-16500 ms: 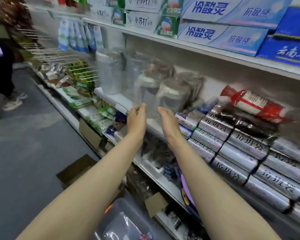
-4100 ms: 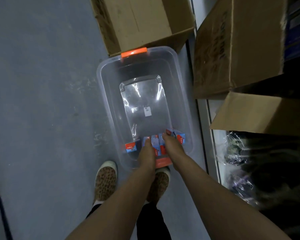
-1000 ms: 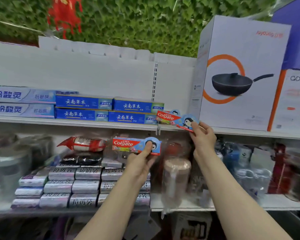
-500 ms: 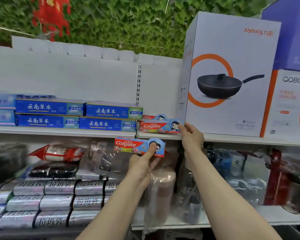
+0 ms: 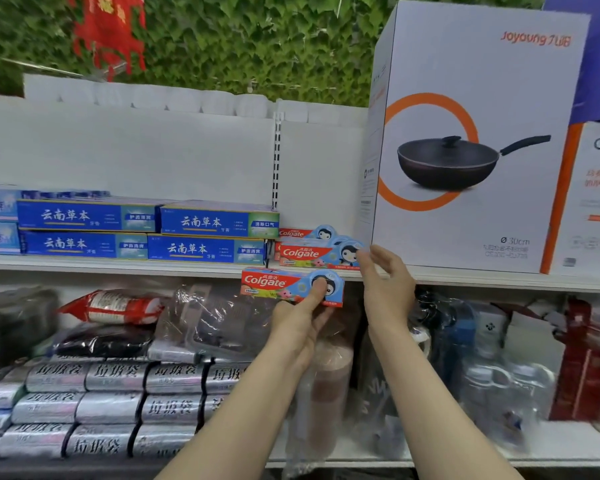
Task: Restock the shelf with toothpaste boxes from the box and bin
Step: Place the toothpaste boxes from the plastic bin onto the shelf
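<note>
Risk sits with the Colgate box [image 5: 291,286] pinched in the left hand [image 5: 300,322] under the shelf [image 5: 125,265] lip: lifted carelessly, it could knock the stacked Colgate boxes [image 5: 317,250] that the right hand [image 5: 387,284], fingers spread, barely touches.

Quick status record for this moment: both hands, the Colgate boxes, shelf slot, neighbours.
left hand: holds a Colgate box in front of the shelf edge, thumb on its face
right hand: open, fingers at the right end of the front shelved box
shelved Colgate: the front box, one more behind and above it
shelf: slot lies between the blue boxes and the pan box
task state: held box not yet on the shelf
</note>
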### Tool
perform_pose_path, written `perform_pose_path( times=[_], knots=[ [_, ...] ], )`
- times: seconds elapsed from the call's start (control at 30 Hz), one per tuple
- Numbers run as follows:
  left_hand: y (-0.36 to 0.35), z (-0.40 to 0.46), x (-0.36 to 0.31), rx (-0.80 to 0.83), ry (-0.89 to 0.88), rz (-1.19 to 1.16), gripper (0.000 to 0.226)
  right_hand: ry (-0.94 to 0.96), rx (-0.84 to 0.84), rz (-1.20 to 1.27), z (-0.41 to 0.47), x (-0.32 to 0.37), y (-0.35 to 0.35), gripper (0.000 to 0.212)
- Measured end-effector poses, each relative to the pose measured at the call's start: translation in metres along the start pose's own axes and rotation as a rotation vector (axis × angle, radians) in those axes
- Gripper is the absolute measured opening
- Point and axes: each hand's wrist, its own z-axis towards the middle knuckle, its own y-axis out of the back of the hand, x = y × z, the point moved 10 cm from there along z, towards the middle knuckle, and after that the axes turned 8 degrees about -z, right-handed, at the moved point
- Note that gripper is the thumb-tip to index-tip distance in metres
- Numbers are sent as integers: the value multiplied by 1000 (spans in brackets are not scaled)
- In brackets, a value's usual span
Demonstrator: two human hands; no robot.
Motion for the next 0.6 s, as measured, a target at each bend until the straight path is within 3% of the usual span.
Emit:
perform_pose_path(
  times=[0.1,0.2,0.4,0.47,0.6],
  knots=[
    [-9,0,8,25,35,-10,36,-55,238,261,-24,7,-14,17],
    [-14,2,14,49,66,-3,35,-36,331,237,-32,6,-16,22],
    [-21,4,15,76,36,122,29,22,262,248,-14,10,5,27],
    [-15,4,2,-9,-97,319,30,40,230,250,-2,16,13,25],
    [-6,-11,-51,-220,-528,729,33,74,219,186,17,16,13,26]
  ],
)
